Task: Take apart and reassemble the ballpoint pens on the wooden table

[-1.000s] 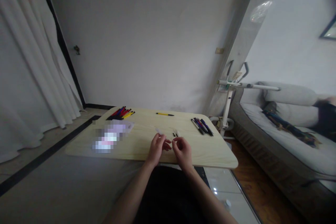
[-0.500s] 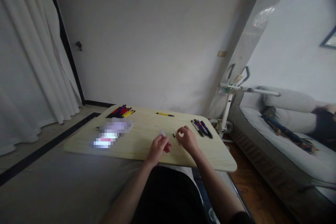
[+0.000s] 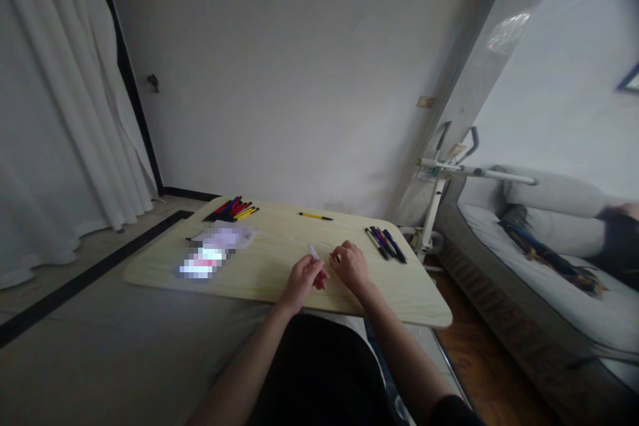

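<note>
Left hand [image 3: 302, 279]: pinching the clear tube between thumb and fingers, palm partly turned in
Clear tube [image 3: 313, 251]: in my left hand over the table [image 3: 272, 266], far end sticking out past the fingertips, pointing away from me
Tube handling: looks like thin plastic, so I'd judge it light, stiff, a bit slippery; could crack if squeezed hard
Tube grip: best mid-length, light pinch, ends left bare
Right hand [image 3: 352, 266]: fingers curled, tips at a small dark part [image 3: 331, 254]; can't tell if pinched or just touched
Small dark part: tiny, probably hard, likely to roll; fingertips only
Yellow pen [image 3: 315, 216]: lying crosswise near the far edge, beyond both hands
Right-side pens [image 3: 385, 244]: loose row just past my right hand, easy to knock with the knuckles
Left-side pens [image 3: 232, 210]: coloured heap at the far left corner
Pixelated bright thing [image 3: 202, 263]: left of my left hand, well apart, not in the way
</note>
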A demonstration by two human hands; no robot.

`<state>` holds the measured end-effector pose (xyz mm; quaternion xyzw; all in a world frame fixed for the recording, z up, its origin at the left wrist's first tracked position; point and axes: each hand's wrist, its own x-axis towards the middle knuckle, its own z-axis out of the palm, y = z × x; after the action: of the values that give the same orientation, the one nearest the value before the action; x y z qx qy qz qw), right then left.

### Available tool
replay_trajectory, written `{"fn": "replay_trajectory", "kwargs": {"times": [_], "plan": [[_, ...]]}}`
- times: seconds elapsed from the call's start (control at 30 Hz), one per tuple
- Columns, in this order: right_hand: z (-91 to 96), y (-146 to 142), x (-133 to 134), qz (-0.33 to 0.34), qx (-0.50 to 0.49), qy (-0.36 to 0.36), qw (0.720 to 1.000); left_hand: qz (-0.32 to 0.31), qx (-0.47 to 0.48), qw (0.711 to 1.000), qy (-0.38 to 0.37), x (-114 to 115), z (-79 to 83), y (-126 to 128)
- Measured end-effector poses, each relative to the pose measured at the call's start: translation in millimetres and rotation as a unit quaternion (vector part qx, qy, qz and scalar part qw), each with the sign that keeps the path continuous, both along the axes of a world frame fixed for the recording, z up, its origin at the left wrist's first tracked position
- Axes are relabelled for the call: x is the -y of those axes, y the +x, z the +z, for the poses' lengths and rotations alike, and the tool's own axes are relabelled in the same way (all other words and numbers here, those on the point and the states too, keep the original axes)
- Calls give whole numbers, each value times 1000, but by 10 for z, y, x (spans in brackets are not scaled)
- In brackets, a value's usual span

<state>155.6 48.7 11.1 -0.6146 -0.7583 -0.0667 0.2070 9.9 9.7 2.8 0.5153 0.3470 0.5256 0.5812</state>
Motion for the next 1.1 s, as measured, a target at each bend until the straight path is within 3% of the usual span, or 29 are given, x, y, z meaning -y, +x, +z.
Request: {"fn": "replay_trajectory", "kwargs": {"times": [0.33,0.57,0.77,0.93,1.1], "plan": [[9,-25,1,-35,9,-28,999,1,-3,1000,5,6,22,-9],[-14,-13,13,-13,-21,0,1000,11,-16,1000,2,10,31,-2],[-26,69,184,0,-167,49,985,6,-6,1000,5,22,36,-1],[-62,27,488,93,-304,35,948,10,-18,1000,17,20,22,-1],[-91,-137,621,130,-358,12,925,13,-22,999,23,17,10,2]]}}
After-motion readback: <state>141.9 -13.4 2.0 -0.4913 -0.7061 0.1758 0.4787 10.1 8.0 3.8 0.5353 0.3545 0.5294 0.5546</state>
